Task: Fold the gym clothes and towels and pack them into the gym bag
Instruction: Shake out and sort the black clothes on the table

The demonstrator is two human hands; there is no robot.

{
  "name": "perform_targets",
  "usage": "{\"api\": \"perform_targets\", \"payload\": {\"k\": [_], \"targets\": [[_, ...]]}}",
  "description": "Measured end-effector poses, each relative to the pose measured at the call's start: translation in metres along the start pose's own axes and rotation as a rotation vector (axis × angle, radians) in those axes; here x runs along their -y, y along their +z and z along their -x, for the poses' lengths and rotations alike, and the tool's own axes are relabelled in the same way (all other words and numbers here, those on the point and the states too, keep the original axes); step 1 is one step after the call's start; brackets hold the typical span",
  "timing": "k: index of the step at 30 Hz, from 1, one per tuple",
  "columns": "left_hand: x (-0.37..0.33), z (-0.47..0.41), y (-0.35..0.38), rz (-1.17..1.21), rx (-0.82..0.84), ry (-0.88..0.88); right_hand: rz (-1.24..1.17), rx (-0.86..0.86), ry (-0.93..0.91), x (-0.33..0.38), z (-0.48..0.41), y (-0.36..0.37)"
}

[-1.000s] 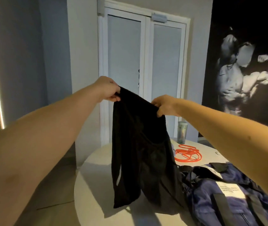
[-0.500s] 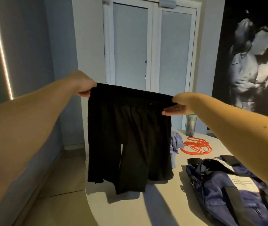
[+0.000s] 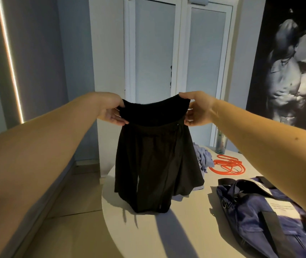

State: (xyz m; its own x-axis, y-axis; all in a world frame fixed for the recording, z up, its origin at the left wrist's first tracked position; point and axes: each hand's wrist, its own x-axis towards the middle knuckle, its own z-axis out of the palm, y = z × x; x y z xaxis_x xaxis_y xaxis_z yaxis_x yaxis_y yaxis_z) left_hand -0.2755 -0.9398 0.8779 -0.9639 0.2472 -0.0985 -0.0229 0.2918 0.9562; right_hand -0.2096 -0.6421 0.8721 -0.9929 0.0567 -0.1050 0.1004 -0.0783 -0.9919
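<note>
Black shorts [image 3: 155,164], held up in the air over the near-left part of the round white table [image 3: 176,235], with hems just above its top or brushing it; cannot tell which. Pinched at both ends of the waistband [image 3: 154,113]: left hand [image 3: 111,110] on the left end, right hand [image 3: 198,110] on the right end, each with thumb over the top edge and fingers curled beneath. Slightly slack between the two grips, sagging in a shallow curve, not pulled taut.

Hanging straight down from the grips, long axis vertical, waist up and legs down, two leg panels side by side. Centred between the hands, so equally near to either. Probably being squared up before a fold: either laid flat on the table below, or closed leg upon leg by bringing one end across to the other.

Thin, matte, limp fabric, falling in soft vertical pleats; thicker, gathered elastic at the waist.

To the right on the same table, nearer the right arm and well apart from the shorts: navy gym bag [image 3: 256,211], soft-sided, with black webbing straps and a white label. Behind the shorts, a crumpled pale blue garment [image 3: 203,157], not yet folded. Beyond that, a coiled orange band [image 3: 226,166] and a tumbler [image 3: 222,144] near the far edge.
</note>
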Motion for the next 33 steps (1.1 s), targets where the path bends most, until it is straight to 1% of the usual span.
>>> {"api": "perform_targets", "payload": {"k": [3, 6, 10, 12, 15, 16, 18, 20, 23, 25, 27, 28, 29, 31, 32, 33], "targets": [[0.004, -0.001, 0.003, 0.024, 0.088, 0.001, 0.071, -0.107, -0.002, -0.004, -0.005, 0.003], [0.004, -0.001, 0.005, -0.085, 0.161, 0.007, 0.073, -0.194, -0.017, -0.006, -0.006, 0.002], [0.006, 0.002, 0.000, -0.302, 0.185, 0.037, 0.079, -0.256, -0.036, -0.004, -0.005, -0.006], [0.008, 0.002, -0.011, -0.401, 0.117, 0.037, 0.116, -0.277, -0.022, -0.003, -0.004, -0.018], [0.014, -0.003, -0.030, -0.532, -0.039, 0.017, 0.236, -0.316, 0.012, -0.005, -0.004, -0.035], [0.015, -0.005, -0.032, -0.571, -0.089, 0.005, 0.275, -0.307, 0.019, -0.006, -0.004, -0.037], [0.019, -0.004, -0.025, -0.607, -0.178, -0.019, 0.333, -0.233, 0.023, -0.010, -0.004, -0.033], [0.022, -0.005, -0.014, -0.561, -0.175, -0.077, 0.412, -0.170, 0.005, -0.012, -0.004, -0.024], [0.030, -0.006, 0.001, -0.310, -0.081, -0.120, 0.558, -0.170, -0.033, -0.014, -0.005, -0.012], [0.037, -0.012, 0.007, -0.171, -0.088, -0.090, 0.548, -0.160, -0.035, -0.016, -0.005, -0.005], [0.043, -0.016, 0.013, -0.160, -0.073, -0.063, 0.467, -0.159, -0.031, -0.019, -0.007, 0.001], [0.045, -0.016, 0.015, -0.231, -0.055, -0.064, 0.422, -0.155, -0.032, -0.020, -0.009, 0.004], [0.046, -0.017, 0.017, -0.360, -0.043, -0.072, 0.386, -0.144, -0.035, -0.021, -0.011, 0.007], [0.047, -0.016, 0.019, -0.712, -0.023, -0.054, 0.342, -0.107, -0.039, -0.022, -0.015, 0.014], [0.048, -0.017, 0.020, -0.884, -0.001, -0.017, 0.326, -0.081, -0.034, -0.023, -0.017, 0.017], [0.047, -0.015, 0.024, -1.001, 0.043, 0.034, 0.314, -0.048, -0.025, -0.023, -0.018, 0.022]]}}
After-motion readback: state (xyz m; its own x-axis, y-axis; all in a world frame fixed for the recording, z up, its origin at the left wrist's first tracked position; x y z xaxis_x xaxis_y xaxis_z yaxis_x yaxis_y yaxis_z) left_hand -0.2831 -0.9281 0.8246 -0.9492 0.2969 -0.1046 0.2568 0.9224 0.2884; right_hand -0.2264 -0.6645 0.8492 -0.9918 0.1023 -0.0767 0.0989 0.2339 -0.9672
